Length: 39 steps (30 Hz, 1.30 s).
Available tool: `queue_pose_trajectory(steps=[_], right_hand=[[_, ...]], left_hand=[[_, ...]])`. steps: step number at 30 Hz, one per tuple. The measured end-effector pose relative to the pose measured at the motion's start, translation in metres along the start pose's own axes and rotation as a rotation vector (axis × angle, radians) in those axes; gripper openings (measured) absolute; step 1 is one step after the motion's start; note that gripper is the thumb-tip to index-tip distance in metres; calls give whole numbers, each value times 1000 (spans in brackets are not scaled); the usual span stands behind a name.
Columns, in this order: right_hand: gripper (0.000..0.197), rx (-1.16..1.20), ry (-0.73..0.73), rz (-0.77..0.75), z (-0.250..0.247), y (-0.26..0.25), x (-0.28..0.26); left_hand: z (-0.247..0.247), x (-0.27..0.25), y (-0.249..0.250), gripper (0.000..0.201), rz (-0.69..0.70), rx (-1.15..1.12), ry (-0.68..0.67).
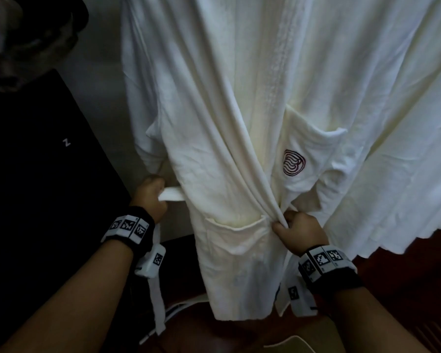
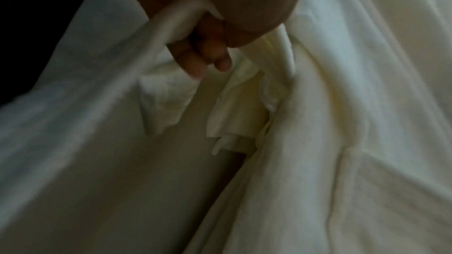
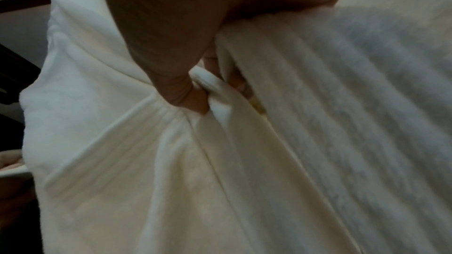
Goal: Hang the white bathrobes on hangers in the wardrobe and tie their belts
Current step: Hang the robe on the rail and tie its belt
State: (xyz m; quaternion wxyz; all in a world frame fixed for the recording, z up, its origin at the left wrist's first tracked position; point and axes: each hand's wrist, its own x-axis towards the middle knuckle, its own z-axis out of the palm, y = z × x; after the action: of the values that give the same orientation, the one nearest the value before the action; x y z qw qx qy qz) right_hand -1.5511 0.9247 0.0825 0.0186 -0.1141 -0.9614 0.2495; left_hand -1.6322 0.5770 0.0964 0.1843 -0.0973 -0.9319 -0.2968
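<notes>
Hands apart on a hanging white bathrobe (image 1: 239, 110): left hand (image 1: 150, 197) grips the belt (image 1: 172, 194); right hand (image 1: 299, 229) pinches the front edge; right wrist view alone shows thumb (image 3: 193, 101) pressing folded fabric.

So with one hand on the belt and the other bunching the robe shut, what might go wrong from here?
The left hand holds only one stretch of the belt; its tail hangs loose toward the floor and could drag or get stepped on. The right hand merely pinches the overlapped front edges of the bathrobe, so letting go to tie may let them fall open. Pulling down on the cloth could also tug the robe off its hanger, which isn't in view.
</notes>
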Motion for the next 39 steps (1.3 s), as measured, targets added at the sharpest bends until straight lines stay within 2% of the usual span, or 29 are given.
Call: queue_pose_trajectory(steps=[1, 4, 6, 8, 11, 14, 16, 18, 21, 24, 27, 29, 30, 31, 33, 37, 39], right_hand=[[19, -1, -6, 0, -1, 0, -1], [21, -2, 2, 10, -3, 3, -4], [21, -5, 17, 9, -4, 3, -6], [20, -7, 24, 7, -3, 2, -9], [22, -30, 24, 23, -4, 0, -12], [30, -67, 14, 20, -11, 0, -12], [34, -75, -7, -7, -19, 0, -14], [35, -46, -12, -23, -29, 5, -18], [15, 8, -20, -14, -44, 21, -21], [22, 7, -48, -69, -57, 39, -27], [22, 52, 104, -141, -65, 50, -35], [19, 121, 223, -139, -64, 54, -42], [18, 135, 215, -116, -64, 56, -45], [17, 140, 147, -87, -63, 58, -49], [17, 152, -29, -48, -66, 64, -56], [17, 167, -7, -105, -82, 66, -73], [16, 110, -94, -180, -84, 61, -85]], left_hand=[[1, -1, 2, 26, -47, -47, -38], [2, -5, 4, 29, -149, -224, -181], [-1, -5, 4, 48, -217, -360, -300], [-3, -4, 5, 41, -272, -459, -343], [-8, -1, 10, 27, -181, -361, -296], [-13, -2, 12, 12, -89, -10, -46], [-16, -6, 15, 21, -138, 51, 86], [-16, -13, 15, 28, -264, 57, 133], [-19, -24, 17, 18, -410, 77, 122], [-26, -34, 19, 11, -537, 79, 76], [-37, -40, 20, 10, -637, 81, 46], [-48, -43, 22, 18, -742, 38, 84], [-53, -45, 24, 24, -783, 20, 106], [-57, -48, 28, 27, -803, 12, 114], [-60, -59, 38, 28, -785, 26, 69], [-52, -91, 57, 39, -663, -58, 14], [-47, -106, 63, 42, -591, -143, 15]])
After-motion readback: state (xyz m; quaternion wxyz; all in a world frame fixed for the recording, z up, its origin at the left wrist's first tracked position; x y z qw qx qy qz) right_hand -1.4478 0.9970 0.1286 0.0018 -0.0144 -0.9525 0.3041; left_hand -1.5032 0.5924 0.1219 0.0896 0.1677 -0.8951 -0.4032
